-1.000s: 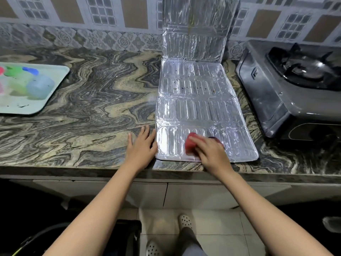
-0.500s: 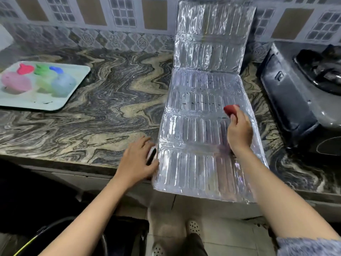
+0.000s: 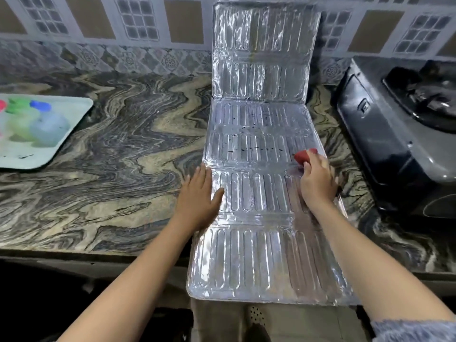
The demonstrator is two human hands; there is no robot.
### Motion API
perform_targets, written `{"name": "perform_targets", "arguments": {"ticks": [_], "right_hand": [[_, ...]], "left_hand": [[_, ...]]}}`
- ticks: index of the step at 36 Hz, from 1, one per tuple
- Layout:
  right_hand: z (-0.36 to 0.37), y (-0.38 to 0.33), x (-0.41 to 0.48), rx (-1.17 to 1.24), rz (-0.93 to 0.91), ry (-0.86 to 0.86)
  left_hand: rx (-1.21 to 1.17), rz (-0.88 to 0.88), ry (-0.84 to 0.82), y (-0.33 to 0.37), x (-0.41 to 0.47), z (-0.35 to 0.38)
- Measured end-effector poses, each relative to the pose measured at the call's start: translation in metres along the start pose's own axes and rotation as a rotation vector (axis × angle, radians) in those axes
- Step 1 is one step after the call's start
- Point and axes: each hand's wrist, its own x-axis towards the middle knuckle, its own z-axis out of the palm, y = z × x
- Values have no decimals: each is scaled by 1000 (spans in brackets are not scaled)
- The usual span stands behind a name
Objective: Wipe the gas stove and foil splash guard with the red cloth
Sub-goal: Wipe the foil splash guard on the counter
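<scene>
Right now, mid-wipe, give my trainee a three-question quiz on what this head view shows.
1. True or false: the right hand holds the red cloth against the foil splash guard.
2. Where does the left hand rest? A) on the gas stove B) flat at the guard's left edge C) on the tray
3. Fill in: the guard's near end overhangs the ____ edge.

Key: 1 true; 2 B; 3 counter.
</scene>
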Motion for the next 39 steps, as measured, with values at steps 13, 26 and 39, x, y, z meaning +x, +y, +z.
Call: {"name": "perform_targets", "arguments": {"ticks": [13,26,39], "right_hand": [[-8,-8,-32,-7,10,33],[-35,25,-85,-50,-31,-130],[-68,58,-144,-53,-50,-188]], "left_hand": [[34,57,22,-6,-69,7],[-10,39,96,16,-147,18],[110,29,87,27,-213,31]]}}
